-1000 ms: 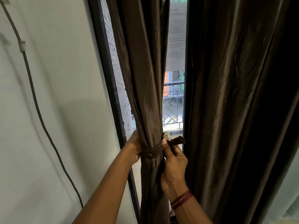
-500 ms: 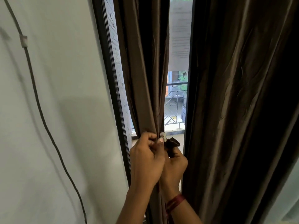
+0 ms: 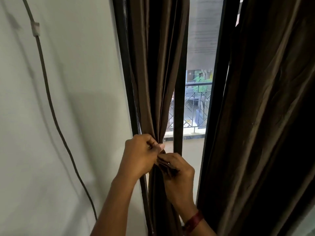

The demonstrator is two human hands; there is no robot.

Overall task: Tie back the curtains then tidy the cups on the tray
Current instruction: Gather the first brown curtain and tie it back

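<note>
Fastening the tie-back (image 3: pixel 167 168) neatly is judged to need the curtain (image 3: pixel 158 82), centre frame, kept bunched while the tie-back is drawn snug. The gather is pinched by the curled left hand (image 3: pixel 140 155); the tie-back's end is gripped, just below-right, in curled fingers of the right hand (image 3: pixel 179 174).

It looked like a room in a home, on an upper floor. Long brown curtains (image 3: pixel 153 65) hung at a tall window with a dark frame (image 3: pixel 122 65), and next to it was a plain painted wall (image 3: pixel 76 99) with a thin cable (image 3: pixel 46 79) fixed by a small clip (image 3: pixel 35 28). Through the glass a balcony railing (image 3: pixel 199 103), a tree (image 3: pixel 201 79) and other buildings were seen.
</note>
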